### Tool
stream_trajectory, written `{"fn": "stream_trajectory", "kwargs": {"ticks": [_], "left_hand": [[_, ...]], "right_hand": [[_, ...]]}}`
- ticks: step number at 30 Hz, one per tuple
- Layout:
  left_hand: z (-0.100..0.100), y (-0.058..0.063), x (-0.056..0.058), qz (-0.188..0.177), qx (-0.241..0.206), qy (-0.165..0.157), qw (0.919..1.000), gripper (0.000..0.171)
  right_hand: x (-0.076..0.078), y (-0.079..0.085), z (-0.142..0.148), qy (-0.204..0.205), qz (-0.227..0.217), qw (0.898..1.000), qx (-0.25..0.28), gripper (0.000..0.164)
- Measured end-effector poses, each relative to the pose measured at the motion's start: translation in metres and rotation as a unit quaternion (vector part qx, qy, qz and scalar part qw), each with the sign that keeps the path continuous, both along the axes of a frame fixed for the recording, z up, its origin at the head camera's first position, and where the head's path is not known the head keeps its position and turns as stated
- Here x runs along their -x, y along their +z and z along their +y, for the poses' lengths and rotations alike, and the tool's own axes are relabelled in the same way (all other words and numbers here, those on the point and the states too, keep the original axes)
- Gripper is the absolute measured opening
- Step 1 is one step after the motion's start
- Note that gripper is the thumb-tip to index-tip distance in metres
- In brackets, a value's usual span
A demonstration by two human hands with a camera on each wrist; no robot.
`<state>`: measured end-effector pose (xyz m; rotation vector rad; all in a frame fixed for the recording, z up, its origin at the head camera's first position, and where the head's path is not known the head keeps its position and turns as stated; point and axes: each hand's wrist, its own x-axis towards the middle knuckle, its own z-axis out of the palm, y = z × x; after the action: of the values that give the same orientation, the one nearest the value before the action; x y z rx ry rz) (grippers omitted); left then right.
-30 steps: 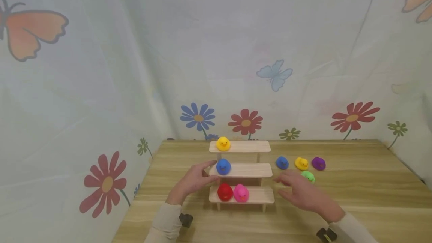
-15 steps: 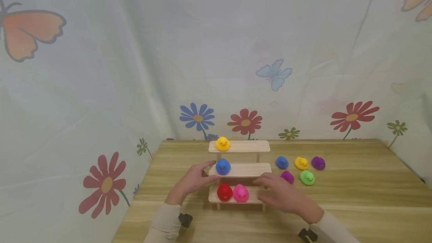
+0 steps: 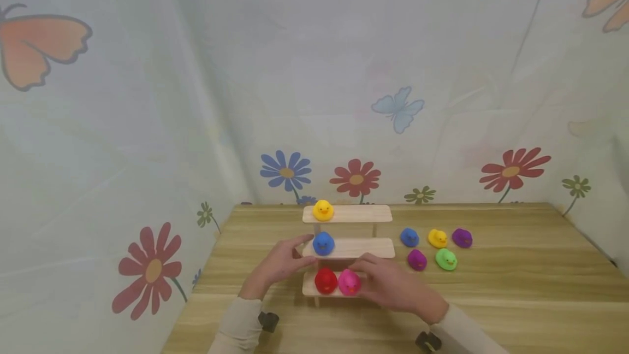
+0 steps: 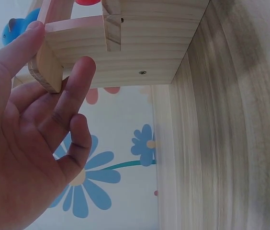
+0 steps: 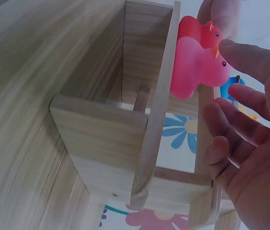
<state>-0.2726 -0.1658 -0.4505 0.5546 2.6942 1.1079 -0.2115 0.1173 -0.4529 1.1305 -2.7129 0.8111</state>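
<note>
A three-tier wooden shelf stand (image 3: 366,247) stands on the table. My left hand (image 3: 276,264) grips the left end of its middle tier, thumb and a finger on opposite edges. A blue rubber duck (image 3: 323,243) sits on that tier just beside the fingertips. On the lowest tier, a red rubber duck (image 3: 326,281) and a pink rubber duck (image 3: 349,282) sit side by side. My right hand (image 3: 393,285) is at the pink duck, thumb (image 5: 242,55) by its beak. The other fingers curve loosely, with a gap between them and the duck's head.
A yellow duck (image 3: 322,210) sits at the left of the top tier. Right of the stand, several ducks lie on the wooden table (image 3: 516,277): blue (image 3: 409,237), yellow (image 3: 437,238), green (image 3: 446,259) and two purple ones (image 3: 417,260). A flowered curtain (image 3: 314,70) hangs behind.
My right hand has moved left from beside the loose ducks to the pink duck, uncovering a purple duck and the green one. The left hand has stayed on the stand.
</note>
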Motion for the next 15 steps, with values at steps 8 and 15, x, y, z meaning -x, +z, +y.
{"fn": "stream_trajectory", "kwargs": {"ticks": [8, 15], "left_hand": [[-0.0012, -0.0012, 0.0003, -0.001, -0.002, 0.001, 1.0000, 0.066], [-0.0006, -0.0006, -0.0003, -0.003, 0.003, 0.006, 1.0000, 0.066]], "right_hand": [[0.0025, -0.0005, -0.0084, 0.000, -0.017, 0.999, -0.033, 0.036], [0.0052, -0.0051, -0.0112, -0.003, -0.011, 0.999, -0.039, 0.034]]}}
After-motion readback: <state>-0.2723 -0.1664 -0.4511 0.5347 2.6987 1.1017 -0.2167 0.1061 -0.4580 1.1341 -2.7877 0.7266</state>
